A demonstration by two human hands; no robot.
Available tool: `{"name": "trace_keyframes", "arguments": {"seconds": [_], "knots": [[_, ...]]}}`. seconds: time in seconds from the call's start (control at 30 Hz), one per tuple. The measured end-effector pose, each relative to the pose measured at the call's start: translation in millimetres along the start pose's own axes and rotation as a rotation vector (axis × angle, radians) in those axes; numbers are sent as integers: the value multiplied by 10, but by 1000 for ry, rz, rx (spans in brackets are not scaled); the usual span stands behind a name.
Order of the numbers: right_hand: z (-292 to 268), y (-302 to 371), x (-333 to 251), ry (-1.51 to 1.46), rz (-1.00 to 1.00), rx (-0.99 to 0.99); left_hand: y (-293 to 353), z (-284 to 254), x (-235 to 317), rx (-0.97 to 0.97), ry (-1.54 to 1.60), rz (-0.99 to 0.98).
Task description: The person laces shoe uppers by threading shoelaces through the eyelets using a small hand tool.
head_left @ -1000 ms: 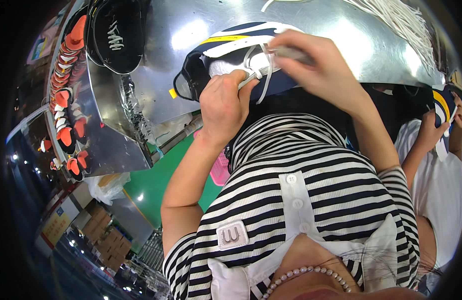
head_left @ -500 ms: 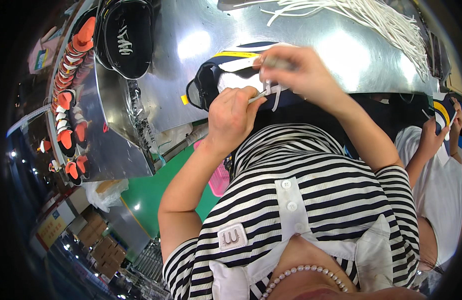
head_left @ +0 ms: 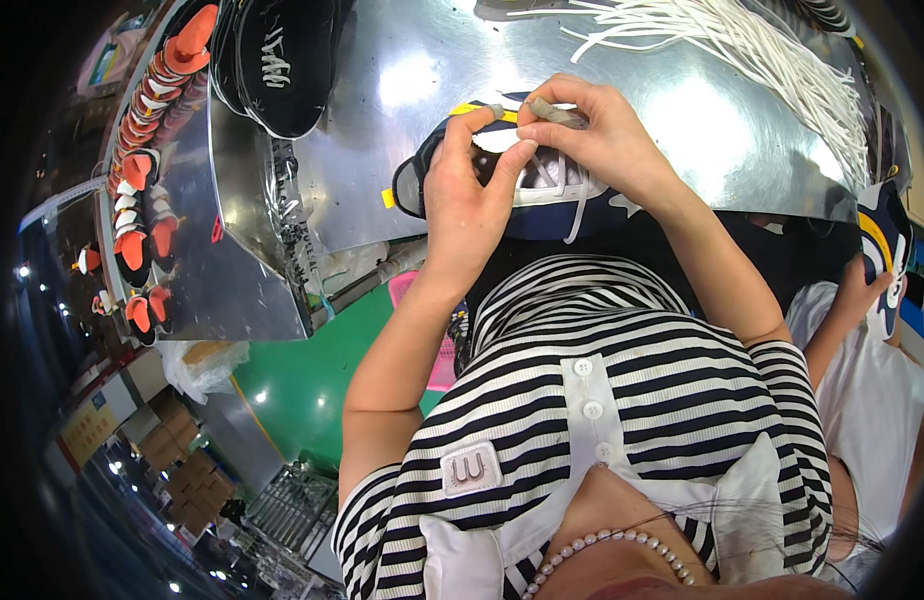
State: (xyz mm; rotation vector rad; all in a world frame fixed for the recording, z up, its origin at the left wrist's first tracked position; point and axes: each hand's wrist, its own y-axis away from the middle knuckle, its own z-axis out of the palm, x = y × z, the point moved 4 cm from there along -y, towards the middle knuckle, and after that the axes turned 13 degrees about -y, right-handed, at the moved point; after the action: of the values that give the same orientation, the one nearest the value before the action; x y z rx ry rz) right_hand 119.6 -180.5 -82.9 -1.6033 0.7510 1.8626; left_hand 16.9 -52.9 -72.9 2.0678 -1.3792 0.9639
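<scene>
From my end, I see the navy, white and yellow laced shoe (head_left: 542, 222) near the shiny metal surface's (head_left: 367, 185) edge, likely for reach; left hand (head_left: 467, 190) spread over it, perhaps steadying; right hand (head_left: 617, 145) narrowed, its grip unclear.

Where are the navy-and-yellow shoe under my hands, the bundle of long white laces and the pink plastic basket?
Navy-and-yellow shoe (head_left: 540, 220), head view: its navy side nearest you.
Bundle of long white laces (head_left: 757, 65), head view: the middle strands.
Pink plastic basket (head_left: 443, 370), head view: its visible wall.
</scene>
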Motion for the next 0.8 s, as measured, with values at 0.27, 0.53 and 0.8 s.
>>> {"name": "trace_keyframes", "arguments": {"seconds": [0.27,0.53,0.8], "knots": [[-78,351,-261,202,-30,57,22,8,36,65,213,-65],[-121,489,-234,338,-150,17,64,31,91,88,161,-32],[243,292,-262,930,-189,13,150,103,126,153,6,156]]}}
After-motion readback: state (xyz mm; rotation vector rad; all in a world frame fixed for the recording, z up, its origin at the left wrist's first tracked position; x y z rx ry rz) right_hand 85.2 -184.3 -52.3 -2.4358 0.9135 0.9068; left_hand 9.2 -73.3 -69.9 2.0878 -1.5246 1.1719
